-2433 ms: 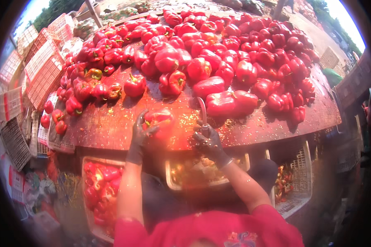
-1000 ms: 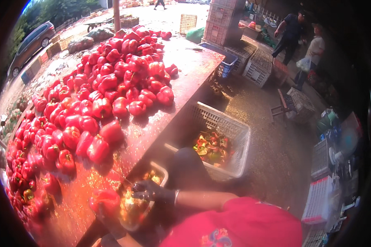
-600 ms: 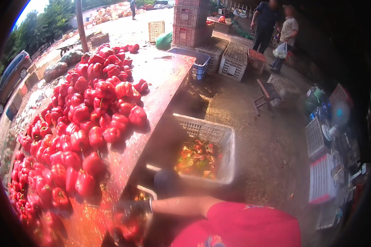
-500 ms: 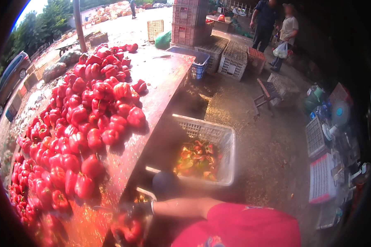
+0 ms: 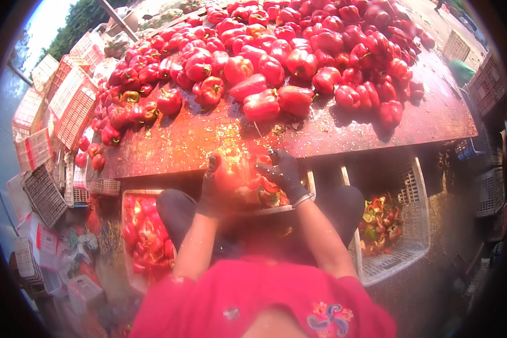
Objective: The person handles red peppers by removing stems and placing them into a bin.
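Observation:
Both my hands wear dark gloves and meet over the near edge of the table, in front of me. In my left hand (image 5: 211, 188) is a red bell pepper (image 5: 235, 172), its outline washed out by glare. My right hand (image 5: 285, 173), with a band at the wrist, curls its fingers against the pepper's right side, where it looks broken open. Just below the hands is a crate (image 5: 284, 208) with pepper pieces in it, partly hidden by my hands. A large heap of whole red bell peppers (image 5: 265, 73) covers the far part of the table (image 5: 180, 143).
By my left knee stands a crate (image 5: 124, 225) of red pepper pieces. A pale crate (image 5: 419, 194) with green and red scraps is beside my right knee. Stacked crates (image 5: 70, 112) lean at the far left. Seeds and wet bits dot the tabletop.
My view has swung left, bringing the table front and both hands to the middle. The pepper by my hands has come up from low beside the table edge to above the crate.

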`<action>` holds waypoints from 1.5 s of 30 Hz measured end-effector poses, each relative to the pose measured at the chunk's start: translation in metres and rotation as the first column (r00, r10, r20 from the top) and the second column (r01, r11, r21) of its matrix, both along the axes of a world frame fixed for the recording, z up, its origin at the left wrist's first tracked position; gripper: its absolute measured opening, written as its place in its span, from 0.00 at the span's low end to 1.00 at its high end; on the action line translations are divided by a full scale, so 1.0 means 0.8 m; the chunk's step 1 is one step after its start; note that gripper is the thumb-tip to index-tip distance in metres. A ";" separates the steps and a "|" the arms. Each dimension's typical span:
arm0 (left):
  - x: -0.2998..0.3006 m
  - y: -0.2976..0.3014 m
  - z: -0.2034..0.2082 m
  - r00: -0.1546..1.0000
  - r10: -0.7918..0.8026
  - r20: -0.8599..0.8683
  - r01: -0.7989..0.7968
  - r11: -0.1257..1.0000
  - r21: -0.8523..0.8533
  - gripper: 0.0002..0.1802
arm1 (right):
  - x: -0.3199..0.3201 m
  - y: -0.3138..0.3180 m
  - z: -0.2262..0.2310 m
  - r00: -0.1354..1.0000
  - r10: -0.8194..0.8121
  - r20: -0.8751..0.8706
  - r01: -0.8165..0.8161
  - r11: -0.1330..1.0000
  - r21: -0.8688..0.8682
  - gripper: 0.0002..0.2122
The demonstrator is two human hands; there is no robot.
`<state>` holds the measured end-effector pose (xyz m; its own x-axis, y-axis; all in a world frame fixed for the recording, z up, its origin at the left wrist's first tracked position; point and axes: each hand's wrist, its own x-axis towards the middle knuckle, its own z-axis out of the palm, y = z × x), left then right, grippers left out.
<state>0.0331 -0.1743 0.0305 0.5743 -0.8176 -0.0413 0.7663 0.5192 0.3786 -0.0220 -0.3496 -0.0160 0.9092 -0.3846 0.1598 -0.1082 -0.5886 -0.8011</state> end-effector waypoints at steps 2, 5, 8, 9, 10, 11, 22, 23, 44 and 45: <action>-0.005 0.000 0.017 0.991 0.043 0.123 -0.058 0.991 0.123 0.33 | 0.004 0.006 0.001 0.974 -0.064 0.216 0.032 0.989 0.147 0.21; 0.021 0.027 -0.046 0.974 0.129 0.186 -0.187 0.921 0.341 0.32 | 0.017 0.019 0.023 0.908 0.139 0.396 -0.220 0.961 0.168 0.29; 0.026 0.016 -0.049 0.968 0.011 0.249 -0.123 0.891 0.438 0.31 | 0.037 0.020 0.045 0.878 0.426 0.219 -0.448 0.892 0.061 0.29; 0.032 0.015 -0.059 0.984 0.104 0.142 -0.161 0.860 0.485 0.30 | 0.052 0.021 0.033 0.803 0.466 0.372 -0.460 0.881 -0.111 0.26; 0.033 0.012 -0.053 0.968 0.133 0.213 -0.215 0.877 0.430 0.28 | 0.060 0.023 0.036 0.828 0.475 0.300 -0.497 0.868 -0.003 0.24; 0.035 0.008 -0.043 0.947 0.149 0.284 -0.253 0.891 0.376 0.27 | 0.068 0.025 0.041 0.826 0.462 0.323 -0.466 0.882 -0.070 0.22; 0.074 0.007 -0.043 0.912 0.310 0.271 -0.396 0.838 0.376 0.21 | 0.122 0.056 -0.014 0.994 0.020 0.108 -0.080 0.801 0.594 0.08; 0.077 0.013 -0.050 0.909 0.317 0.269 -0.402 0.836 0.374 0.22 | 0.127 0.060 -0.015 0.992 0.065 0.108 -0.112 0.853 0.511 0.09; 0.103 0.051 -0.101 0.775 0.612 0.157 -0.630 0.728 0.270 0.24 | 0.248 0.040 -0.033 0.982 0.180 0.048 -0.144 0.895 -0.423 0.09; 0.103 0.066 -0.088 0.770 0.625 0.125 -0.630 0.716 0.300 0.24 | 0.229 0.061 -0.003 0.985 0.157 0.078 -0.161 0.985 0.057 0.10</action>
